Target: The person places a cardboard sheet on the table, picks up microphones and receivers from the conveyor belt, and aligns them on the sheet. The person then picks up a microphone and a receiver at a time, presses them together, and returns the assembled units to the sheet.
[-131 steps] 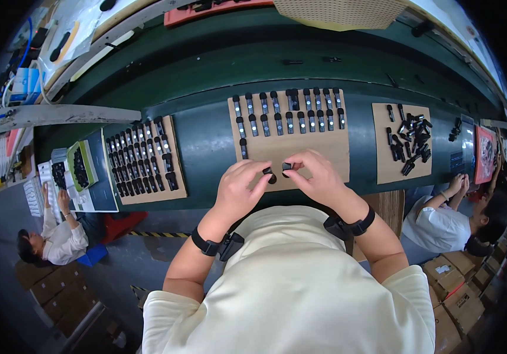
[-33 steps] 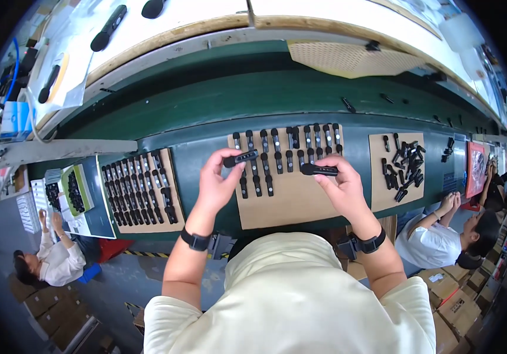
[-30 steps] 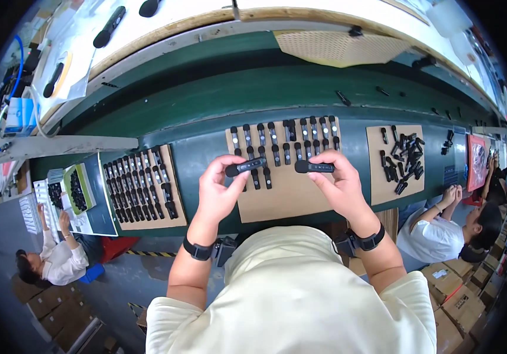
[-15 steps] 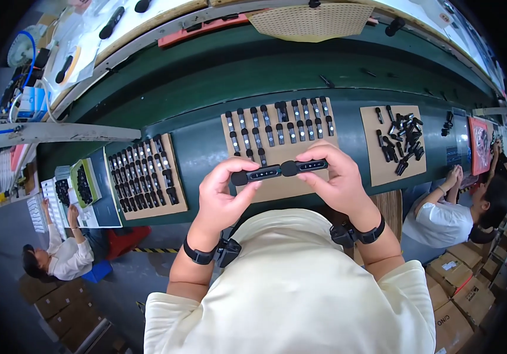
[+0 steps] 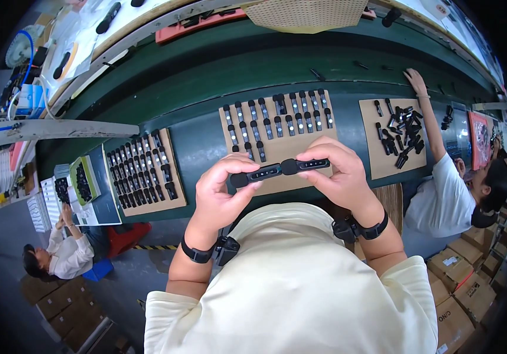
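Note:
My left hand pinches a small black microphone with a round foam head, between thumb and fingers. In my right hand is a second black microphone of the same kind. Both lie end to end, roughly level, with small lights along their bodies. The right one's foam head meets or nearly meets the other's tail. Beneath them is a cardboard sheet, where rows of upright-laid microphones fill the far part. The fingertips hide parts of both microphones.
A cardboard sheet of lined-up microphones lies at left, another sheet with a loose pile at right. A co-worker's arm reaches past the pile. Another person sits far left. A metal post juts in.
The co-worker at right has stretched an arm across the bench beyond the loose pile. My hands keep the two microphones in nearly the same place; the view has shifted slightly.

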Action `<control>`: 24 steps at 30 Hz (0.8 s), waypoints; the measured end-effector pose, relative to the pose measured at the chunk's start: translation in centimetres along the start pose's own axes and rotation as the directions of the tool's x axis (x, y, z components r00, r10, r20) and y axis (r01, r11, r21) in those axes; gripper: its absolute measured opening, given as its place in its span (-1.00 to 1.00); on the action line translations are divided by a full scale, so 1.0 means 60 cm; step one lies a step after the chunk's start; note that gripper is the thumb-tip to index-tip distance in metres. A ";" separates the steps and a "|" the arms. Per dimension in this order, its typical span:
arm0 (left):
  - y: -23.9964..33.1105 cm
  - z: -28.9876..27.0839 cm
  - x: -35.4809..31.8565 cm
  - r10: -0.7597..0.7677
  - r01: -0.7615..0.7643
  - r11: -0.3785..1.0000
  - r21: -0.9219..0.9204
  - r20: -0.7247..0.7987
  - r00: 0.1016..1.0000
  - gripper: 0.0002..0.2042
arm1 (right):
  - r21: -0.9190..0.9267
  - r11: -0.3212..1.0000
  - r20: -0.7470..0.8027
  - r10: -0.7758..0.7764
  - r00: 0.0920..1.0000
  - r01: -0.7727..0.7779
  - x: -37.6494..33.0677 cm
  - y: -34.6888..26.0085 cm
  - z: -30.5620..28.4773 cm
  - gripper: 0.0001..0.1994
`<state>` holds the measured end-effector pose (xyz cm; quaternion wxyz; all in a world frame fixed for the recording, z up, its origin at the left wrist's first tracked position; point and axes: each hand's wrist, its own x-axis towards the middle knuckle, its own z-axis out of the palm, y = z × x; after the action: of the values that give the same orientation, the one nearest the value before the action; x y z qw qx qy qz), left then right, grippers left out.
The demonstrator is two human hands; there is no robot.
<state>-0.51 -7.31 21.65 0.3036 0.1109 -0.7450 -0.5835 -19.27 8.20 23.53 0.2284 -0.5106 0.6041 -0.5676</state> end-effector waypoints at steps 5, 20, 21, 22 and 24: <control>0.002 -0.001 0.004 0.019 -0.019 1.000 -0.020 0.008 1.000 -0.74 | -0.022 1.000 0.009 -0.020 1.000 0.020 0.001 -0.004 -0.001 -0.72; 0.016 0.005 0.017 0.016 -0.023 0.980 0.196 0.036 0.999 -0.72 | 0.100 0.995 -0.111 -0.011 0.994 0.022 -0.005 0.007 0.002 -0.69; 0.012 0.006 0.016 0.011 -0.014 0.987 0.160 0.023 1.000 -0.72 | 0.100 0.995 -0.111 -0.010 0.994 0.022 -0.005 0.005 0.002 -0.69; 0.008 0.007 0.015 0.005 -0.006 0.992 0.124 0.010 1.000 -0.73 | 0.028 1.000 -0.065 -0.006 0.998 0.008 -0.006 0.002 0.000 -0.67; -0.001 0.012 0.014 -0.016 0.015 0.997 0.074 0.015 1.000 -0.73 | -0.119 0.993 0.025 0.013 1.000 -0.010 -0.004 -0.009 -0.001 -0.65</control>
<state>-1.59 -7.20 21.75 0.2891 0.1235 -0.7674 -0.5587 -19.04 8.55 23.95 0.2084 -0.5271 0.6367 -0.5228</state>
